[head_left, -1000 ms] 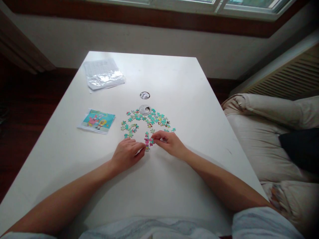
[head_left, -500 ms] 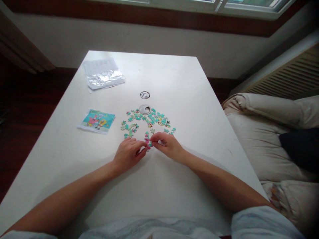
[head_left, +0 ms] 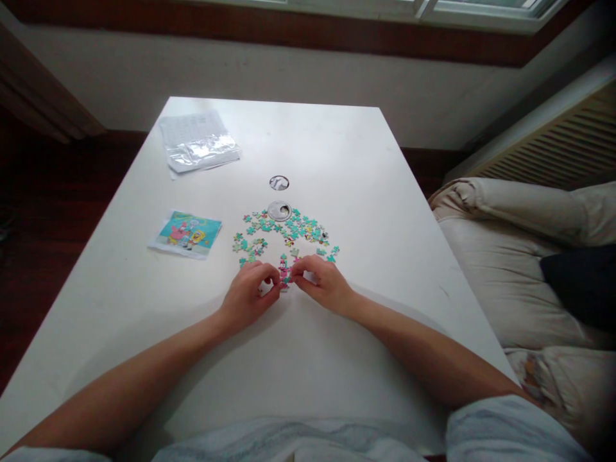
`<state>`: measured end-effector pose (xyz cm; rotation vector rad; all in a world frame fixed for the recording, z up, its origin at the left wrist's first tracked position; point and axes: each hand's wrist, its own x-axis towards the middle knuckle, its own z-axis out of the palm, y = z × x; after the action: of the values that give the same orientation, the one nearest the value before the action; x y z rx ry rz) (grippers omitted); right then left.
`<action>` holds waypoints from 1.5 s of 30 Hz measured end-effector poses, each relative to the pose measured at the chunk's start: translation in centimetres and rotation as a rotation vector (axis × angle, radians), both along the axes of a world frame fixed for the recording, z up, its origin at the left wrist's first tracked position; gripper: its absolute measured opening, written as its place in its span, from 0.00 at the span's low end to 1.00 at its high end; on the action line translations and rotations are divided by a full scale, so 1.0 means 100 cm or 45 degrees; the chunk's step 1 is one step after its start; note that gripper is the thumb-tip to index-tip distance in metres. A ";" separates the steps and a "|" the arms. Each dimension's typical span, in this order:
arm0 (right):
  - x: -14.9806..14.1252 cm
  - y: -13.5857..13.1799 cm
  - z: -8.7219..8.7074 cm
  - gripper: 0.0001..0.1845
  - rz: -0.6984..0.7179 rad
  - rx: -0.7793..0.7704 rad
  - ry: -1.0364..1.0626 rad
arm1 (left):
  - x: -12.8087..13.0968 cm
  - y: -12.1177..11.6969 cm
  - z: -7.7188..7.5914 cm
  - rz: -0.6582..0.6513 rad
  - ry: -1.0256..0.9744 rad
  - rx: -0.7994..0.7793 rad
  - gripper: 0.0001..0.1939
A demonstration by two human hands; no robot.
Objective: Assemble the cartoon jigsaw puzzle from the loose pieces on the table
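A small joined strip of pink and green jigsaw puzzle pieces (head_left: 283, 265) lies on the table between my hands. My left hand (head_left: 251, 287) has its thumb and index finger curled together at the strip's left edge, gripping it there. On the right side, my right hand (head_left: 325, 282) pinches a small puzzle piece against the strip; its fingertips hide most of that piece. Many loose green, yellow and pink puzzle pieces (head_left: 312, 226) spread in an arc beyond both hands. The picture card (head_left: 190, 235), showing cartoon figures on teal, rests to the left.
A round metal-looking lid (head_left: 280, 211) touches the loose pieces, with a round hole (head_left: 279, 183) or disc behind it. Paper in a clear plastic bag (head_left: 199, 144) lies at the far left of the white table (head_left: 332, 147). A beige sofa (head_left: 486, 269) stands at the right.
My left fingertips have drawn back slightly to the left, showing more of the pink strip. My right hand has moved slightly, still pinched at the strip's right side.
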<state>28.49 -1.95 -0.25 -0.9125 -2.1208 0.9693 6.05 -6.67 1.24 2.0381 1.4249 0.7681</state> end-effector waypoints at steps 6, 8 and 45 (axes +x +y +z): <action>0.002 0.005 -0.005 0.03 -0.028 0.137 -0.018 | -0.007 0.010 -0.006 0.149 0.037 0.045 0.07; 0.002 0.005 -0.005 0.03 -0.021 0.146 -0.037 | -0.007 0.012 -0.007 0.201 0.080 0.051 0.13; 0.000 0.007 -0.004 0.06 0.012 0.334 -0.201 | -0.007 0.017 -0.013 0.073 0.423 0.237 0.06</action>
<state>28.47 -1.26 -0.66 -0.8701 -2.3189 0.6201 5.35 -5.01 -0.06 2.3623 1.6505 0.6257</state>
